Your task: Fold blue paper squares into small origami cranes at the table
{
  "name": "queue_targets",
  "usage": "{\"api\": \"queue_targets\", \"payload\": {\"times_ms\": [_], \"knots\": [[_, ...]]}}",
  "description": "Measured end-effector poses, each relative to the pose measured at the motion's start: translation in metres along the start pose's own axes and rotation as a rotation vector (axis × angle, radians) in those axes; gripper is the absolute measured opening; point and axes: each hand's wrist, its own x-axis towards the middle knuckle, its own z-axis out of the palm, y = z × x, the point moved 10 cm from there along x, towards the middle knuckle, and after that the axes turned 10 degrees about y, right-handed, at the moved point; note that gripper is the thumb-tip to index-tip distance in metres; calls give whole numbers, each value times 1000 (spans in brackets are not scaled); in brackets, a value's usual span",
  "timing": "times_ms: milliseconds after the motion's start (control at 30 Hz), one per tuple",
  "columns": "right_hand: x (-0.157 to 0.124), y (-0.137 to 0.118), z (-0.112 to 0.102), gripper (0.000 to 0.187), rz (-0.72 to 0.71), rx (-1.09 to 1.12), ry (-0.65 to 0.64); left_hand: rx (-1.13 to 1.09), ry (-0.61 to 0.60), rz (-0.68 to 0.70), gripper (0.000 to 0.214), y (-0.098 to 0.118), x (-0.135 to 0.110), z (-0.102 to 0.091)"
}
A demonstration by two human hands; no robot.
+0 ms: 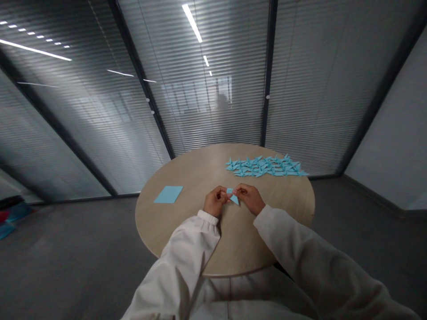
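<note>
The person has on long, puffy white sleeves [176, 266]. The stretchy cuff [207, 217] just behind the left hand [215, 201] is bunched up in small, soft folds.

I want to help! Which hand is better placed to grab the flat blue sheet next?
Left, probably. The left hand is nearer the blue sheet; the right hand is farther away. Both hold the folded paper now.
</note>
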Motion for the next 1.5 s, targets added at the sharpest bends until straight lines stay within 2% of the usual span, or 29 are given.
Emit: {"api": "queue_targets", "payload": {"times_ms": [100, 267, 467, 600, 733, 833, 933, 1033, 1133, 1233, 1500], "knots": [[-1, 4, 5, 20, 52, 53, -24, 8, 19, 15, 25, 1, 1, -3], [-7, 10, 24, 21, 144, 190, -166, 50, 121, 54, 24, 8, 2, -17], [-9, 8, 27, 23, 186, 260, -191, -13, 136, 86, 25, 17, 1, -17], [-13, 3, 30, 37, 231, 325, -213, -133, 121, 50, 31, 15, 1, -14], [-18, -5, 31, 47, 222, 293, -245, -168, 107, -11, 36, 9, 1, -12], [-17, -10, 25, 60, 126, 124, -216, -200, 148, -77, 41, 1, 3, -17], [-10, -22, 12, 68, -85, -101, -106, -216, 213, -161, 43, -9, 5, -27], [-10, -31, 9, 53, -263, -209, -53, -200, 240, -220, 43, -19, 7, -31], [-13, -39, 12, 36, -399, -245, -56, -206, 202, -234, 44, -26, 9, -27], [-16, -43, 15, 28, -455, -271, -56, -178, 169, -216, 46, -29, 9, -24], [-14, -46, 11, 5, -464, -274, -25, -81, 115, -133, 43, -19, 8, -19]]}}
